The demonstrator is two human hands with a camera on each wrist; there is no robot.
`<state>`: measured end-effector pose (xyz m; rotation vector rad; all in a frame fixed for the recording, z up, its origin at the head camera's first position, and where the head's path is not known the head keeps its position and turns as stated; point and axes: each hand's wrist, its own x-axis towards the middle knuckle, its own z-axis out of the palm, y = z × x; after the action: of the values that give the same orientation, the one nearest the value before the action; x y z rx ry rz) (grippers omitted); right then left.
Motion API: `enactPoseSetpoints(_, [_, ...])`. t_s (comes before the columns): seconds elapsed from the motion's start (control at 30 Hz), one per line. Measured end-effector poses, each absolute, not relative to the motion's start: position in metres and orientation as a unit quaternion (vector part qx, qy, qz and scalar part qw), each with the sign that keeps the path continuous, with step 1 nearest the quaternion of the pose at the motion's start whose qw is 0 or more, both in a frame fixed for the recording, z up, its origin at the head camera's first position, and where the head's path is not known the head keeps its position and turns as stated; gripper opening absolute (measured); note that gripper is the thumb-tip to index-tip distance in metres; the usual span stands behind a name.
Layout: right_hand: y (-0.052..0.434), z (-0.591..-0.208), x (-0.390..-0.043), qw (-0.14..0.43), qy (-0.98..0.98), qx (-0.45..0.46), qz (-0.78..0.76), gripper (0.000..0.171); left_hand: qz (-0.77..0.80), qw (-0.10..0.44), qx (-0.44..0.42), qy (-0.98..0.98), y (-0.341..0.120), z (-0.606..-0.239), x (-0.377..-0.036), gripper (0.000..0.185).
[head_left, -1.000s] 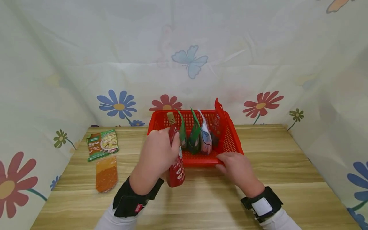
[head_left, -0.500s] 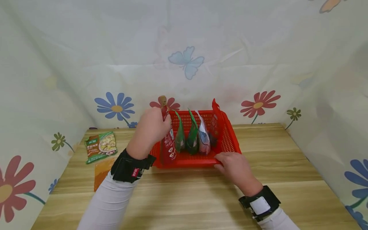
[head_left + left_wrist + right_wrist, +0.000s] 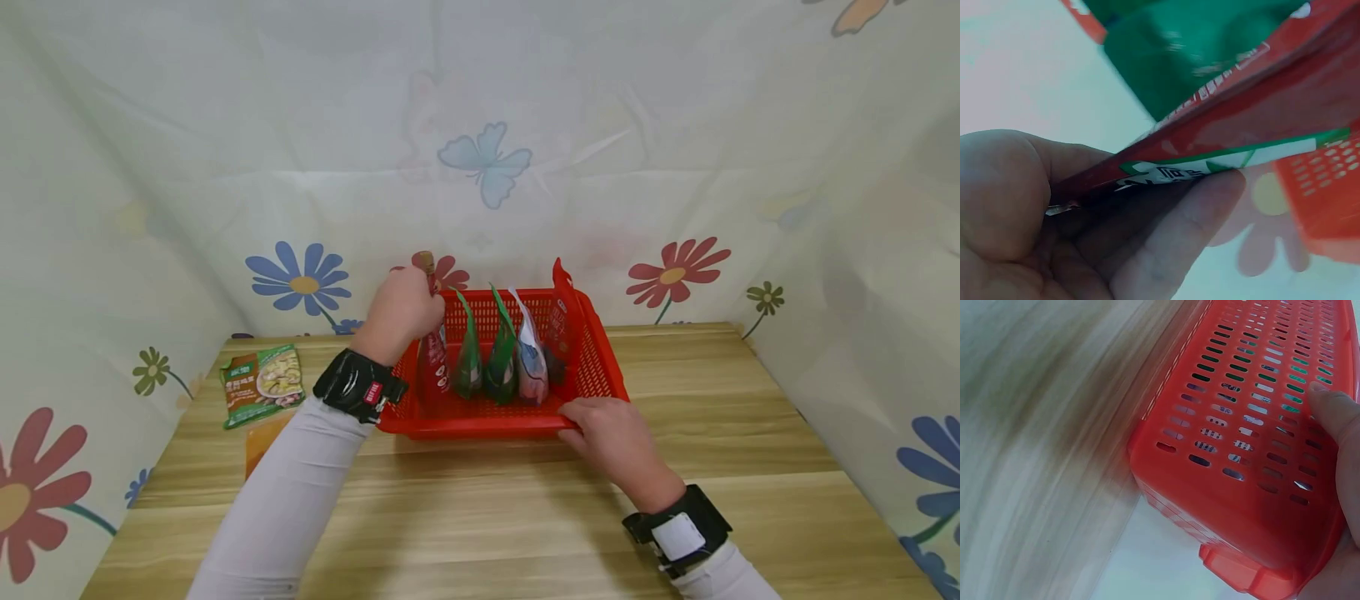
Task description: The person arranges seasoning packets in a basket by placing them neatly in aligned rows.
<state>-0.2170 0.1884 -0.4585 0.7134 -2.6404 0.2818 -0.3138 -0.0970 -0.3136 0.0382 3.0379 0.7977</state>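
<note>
My left hand (image 3: 403, 312) pinches the top of a dark red food pouch (image 3: 435, 367) between thumb and fingers. The pouch stands upright inside the left end of a red plastic basket (image 3: 480, 432); in the left wrist view its printed red side (image 3: 1260, 119) runs out from the fingertips. My right hand (image 3: 611, 442) grips the basket's front rim near the right corner, thumb against the perforated wall (image 3: 1235, 425). Upright in the basket stand two green packets (image 3: 501, 367), a white-and-pink packet (image 3: 532, 367) and a red packet (image 3: 564, 325), in a row.
On the wooden table (image 3: 510, 517) to the left lies a green-and-brown food packet (image 3: 262, 385). An orange packet (image 3: 262, 437) in front of it is partly hidden by my left sleeve. A flower-printed cloth (image 3: 360, 200) hangs behind and at both sides.
My left hand has carried the red pouch from in front of the basket up over its front rim and down into the left end. My right hand keeps its grip on the rim.
</note>
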Motion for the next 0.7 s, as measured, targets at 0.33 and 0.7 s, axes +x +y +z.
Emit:
enactPoseSetpoints(0.33, [0.188, -0.46, -0.217, 0.198, -0.943, 0.249, 0.098, 0.031, 0.25, 0.055, -0.018, 0.966, -0.094, -0.337, -0.343, 0.021])
enactPoseSetpoints(0.7, [0.187, -0.46, -0.217, 0.202, -0.942, 0.249, 0.102, 0.03, 0.264, 0.075, -0.039, 0.961, -0.089, -0.35, -0.359, 0.031])
